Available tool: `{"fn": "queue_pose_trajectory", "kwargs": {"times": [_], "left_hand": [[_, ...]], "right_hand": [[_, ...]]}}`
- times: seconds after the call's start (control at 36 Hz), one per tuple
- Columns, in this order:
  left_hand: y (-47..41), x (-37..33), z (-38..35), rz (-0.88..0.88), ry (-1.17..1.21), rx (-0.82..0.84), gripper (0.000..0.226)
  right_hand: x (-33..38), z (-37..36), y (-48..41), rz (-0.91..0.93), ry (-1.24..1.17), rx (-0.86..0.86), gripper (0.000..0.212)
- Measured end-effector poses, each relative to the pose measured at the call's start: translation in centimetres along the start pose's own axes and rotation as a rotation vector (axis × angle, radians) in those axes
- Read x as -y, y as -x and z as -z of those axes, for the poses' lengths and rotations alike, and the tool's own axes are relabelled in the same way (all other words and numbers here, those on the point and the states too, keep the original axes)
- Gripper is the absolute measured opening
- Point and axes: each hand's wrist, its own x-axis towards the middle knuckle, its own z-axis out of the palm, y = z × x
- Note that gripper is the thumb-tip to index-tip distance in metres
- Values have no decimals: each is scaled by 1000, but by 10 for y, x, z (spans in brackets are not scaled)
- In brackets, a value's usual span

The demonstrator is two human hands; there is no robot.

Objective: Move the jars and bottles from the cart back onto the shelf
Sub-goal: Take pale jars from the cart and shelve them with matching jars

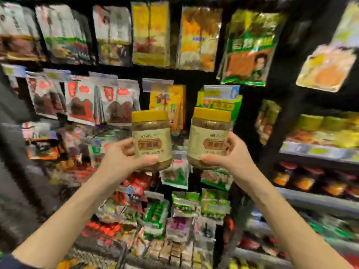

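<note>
two clear plastic jars with yellow screw lids and cream paper labels, brown paste inside, held up side by side at chest height in front of a wall of hanging snack packets. left jar (152, 139) gripped in the left hand (124, 158), thumb laid across the lower front of the label, fingers wrapped round the back and left side. right jar (209, 137) gripped in the right hand (232, 156) in mirror fashion, thumb across the lower front, fingers curled round the right side. both hands closed snugly to the jar's girth, neither loose nor spread. both jars upright, lids up, labels facing the camera, near each other but not touching. likely held low on the body so the lids stay clear and the bases can be set down flat. likely carried as a pair to save a trip. apart from any shelf for now; black shelving (318, 152) at right with rows of yellow-green lidded jars (310, 123) looks the probable destination, though blurred. cart not in view.
</note>
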Motion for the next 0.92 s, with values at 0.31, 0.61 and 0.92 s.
{"fn": "queue_pose_trajectory", "kwargs": {"times": [0.31,0.61,0.92], "left_hand": [[0,-26,-140,-13,154,441,57],[27,-60,-325,-59,184,721,58],[70,-96,-521,-68,231,810,48]], "right_hand": [[25,127,118,-31,146,-426,63],[41,271,215,-43,276,-745,82],[57,445,276,-42,366,-831,76]]}}
